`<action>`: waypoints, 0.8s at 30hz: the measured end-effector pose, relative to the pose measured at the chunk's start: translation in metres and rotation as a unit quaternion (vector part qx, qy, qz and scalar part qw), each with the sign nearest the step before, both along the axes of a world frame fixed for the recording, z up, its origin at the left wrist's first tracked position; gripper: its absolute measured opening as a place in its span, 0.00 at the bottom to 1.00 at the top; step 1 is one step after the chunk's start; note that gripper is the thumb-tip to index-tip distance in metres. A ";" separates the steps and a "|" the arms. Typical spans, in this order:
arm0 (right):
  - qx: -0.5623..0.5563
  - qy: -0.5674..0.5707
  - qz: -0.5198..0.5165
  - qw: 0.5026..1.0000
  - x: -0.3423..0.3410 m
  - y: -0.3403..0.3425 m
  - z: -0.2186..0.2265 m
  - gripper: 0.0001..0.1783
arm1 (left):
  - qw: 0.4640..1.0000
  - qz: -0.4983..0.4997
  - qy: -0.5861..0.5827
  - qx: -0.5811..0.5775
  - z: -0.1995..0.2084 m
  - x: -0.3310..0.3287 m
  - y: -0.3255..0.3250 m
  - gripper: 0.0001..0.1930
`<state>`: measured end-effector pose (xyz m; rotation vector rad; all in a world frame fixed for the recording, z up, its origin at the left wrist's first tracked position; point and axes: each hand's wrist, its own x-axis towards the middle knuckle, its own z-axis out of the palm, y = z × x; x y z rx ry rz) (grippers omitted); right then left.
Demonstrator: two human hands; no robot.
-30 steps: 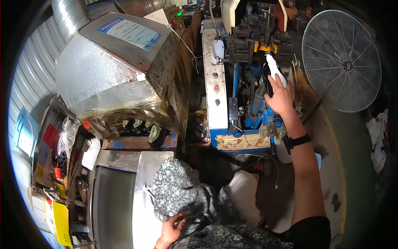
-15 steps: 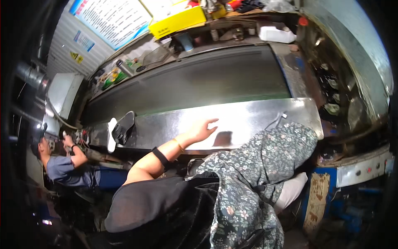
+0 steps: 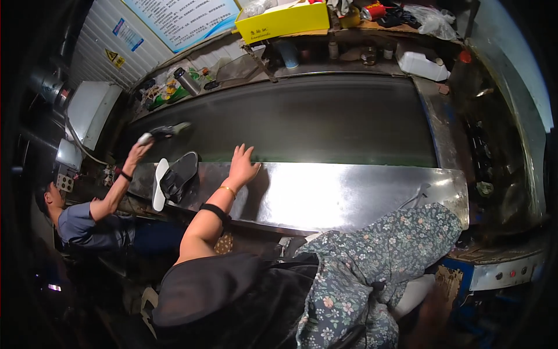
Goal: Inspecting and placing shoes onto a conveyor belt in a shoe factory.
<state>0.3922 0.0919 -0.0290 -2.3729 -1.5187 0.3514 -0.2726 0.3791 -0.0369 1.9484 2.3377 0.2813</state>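
My left hand is open and empty, its fingers spread over the seam where the shiny metal ledge meets the dark conveyor belt. Its wrist has a black band and a gold bracelet. Left of it on the ledge lie a white sole-shaped piece and a black shoe part, close together. A brown smear at the lower right may be my right hand; motion hides its fingers. A floral cloth covers my right side.
At the left a co-worker's hand holds a blurred dark thing with a white end over the belt. A metal wrench-like tool lies at the ledge's right. Beyond the belt stand a yellow box, a thermos and a white jug.
My left hand has moved left and away from me, from above the ledge to the belt's edge. The co-worker's arm has reached out over the belt with the dark thing.
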 end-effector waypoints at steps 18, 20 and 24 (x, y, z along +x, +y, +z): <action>-0.210 0.055 -0.149 0.965 -0.044 0.007 -0.030 0.23 | 0.805 0.479 -0.326 0.131 -0.088 -0.198 0.151 0.55; -0.212 0.024 -0.181 0.960 -0.044 0.004 -0.049 0.22 | 0.844 0.483 -0.225 0.066 -0.083 -0.147 0.173 0.63; -0.105 0.191 -0.165 0.962 -0.001 -0.041 -0.112 0.25 | 0.987 0.135 -0.069 0.060 -0.042 -0.118 0.162 0.46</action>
